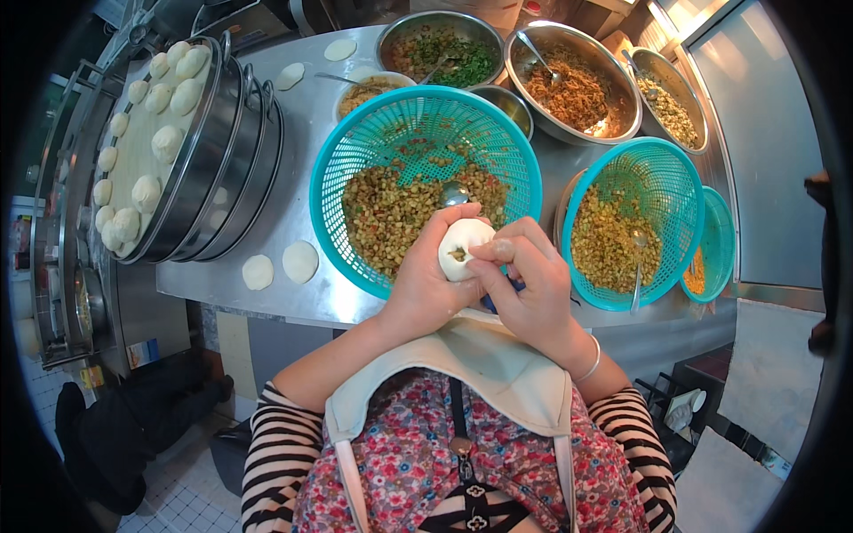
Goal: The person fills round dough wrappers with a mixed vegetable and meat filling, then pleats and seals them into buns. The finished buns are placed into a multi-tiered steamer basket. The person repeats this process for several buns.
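Note:
My left hand (426, 270) cups a round white dough bun (460, 243), with a small opening on top where some filling shows. The thumb and fingertips of my right hand (526, 276) pinch the dough's edge beside that opening. Both hands are over the near rim of a large turquoise plastic colander (320, 213), which holds a diced vegetable filling (380, 220). A metal spoon (455, 193) rests in this filling, just beyond the bun. Flat dough rounds (300, 262) lie on the steel table to the left.
Stacked metal steamer trays (213, 166) at the left carry several buns (166, 143). A second turquoise colander (696, 200) with filling stands at the right. Steel bowls of fillings (626, 126) line the table's (293, 166) far side. A person in dark clothes (126, 426) is at the lower left.

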`<state>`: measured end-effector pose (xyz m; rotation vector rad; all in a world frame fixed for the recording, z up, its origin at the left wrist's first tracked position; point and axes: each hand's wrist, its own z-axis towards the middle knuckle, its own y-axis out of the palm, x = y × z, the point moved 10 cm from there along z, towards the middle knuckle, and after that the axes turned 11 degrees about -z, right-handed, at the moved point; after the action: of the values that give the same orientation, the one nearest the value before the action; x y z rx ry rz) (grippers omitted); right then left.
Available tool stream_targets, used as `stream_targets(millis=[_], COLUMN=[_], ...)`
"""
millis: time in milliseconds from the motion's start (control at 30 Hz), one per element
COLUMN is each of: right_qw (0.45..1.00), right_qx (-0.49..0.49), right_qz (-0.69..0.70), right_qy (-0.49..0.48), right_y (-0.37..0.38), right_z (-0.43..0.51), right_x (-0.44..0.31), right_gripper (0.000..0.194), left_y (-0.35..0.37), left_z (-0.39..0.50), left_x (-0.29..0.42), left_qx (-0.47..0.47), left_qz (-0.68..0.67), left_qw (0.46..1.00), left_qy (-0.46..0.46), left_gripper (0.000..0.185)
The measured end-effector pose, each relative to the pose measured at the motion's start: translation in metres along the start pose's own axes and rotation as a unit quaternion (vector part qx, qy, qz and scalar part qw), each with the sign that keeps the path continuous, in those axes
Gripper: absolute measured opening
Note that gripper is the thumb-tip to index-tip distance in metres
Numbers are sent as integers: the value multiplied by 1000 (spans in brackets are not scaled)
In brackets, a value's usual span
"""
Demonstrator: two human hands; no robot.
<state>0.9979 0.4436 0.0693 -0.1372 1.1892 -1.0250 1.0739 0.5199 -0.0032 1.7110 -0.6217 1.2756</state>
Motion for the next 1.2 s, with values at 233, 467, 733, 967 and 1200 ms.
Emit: stream_targets(millis=[233,467,733,967,1200], right_qw=[1000,992,961,983,983], right_qx=[0,-26,-48,14,126], right_qz=[5,97,261,171,43], right_qy=[-11,78,75,-69,-122], right_y=[0,-4,8,-4,-17], right_z=[2,-7,16,38,17], right_x=[2,24,-4,-15,-19], right_gripper=[21,48,80,56,32], left_y=[2,-6,0,-13,-14], left_z=[-1,1,10,19,18], left_x=[3,4,70,47,35], left_qx=[-11,2,-35,76,110], left_qz=[23,-10,-229,-435,-473], left_qw=[1000,1000,953,897,874], left_qy=[8,-3,192,23,22], left_gripper=[72,72,94,84,78])
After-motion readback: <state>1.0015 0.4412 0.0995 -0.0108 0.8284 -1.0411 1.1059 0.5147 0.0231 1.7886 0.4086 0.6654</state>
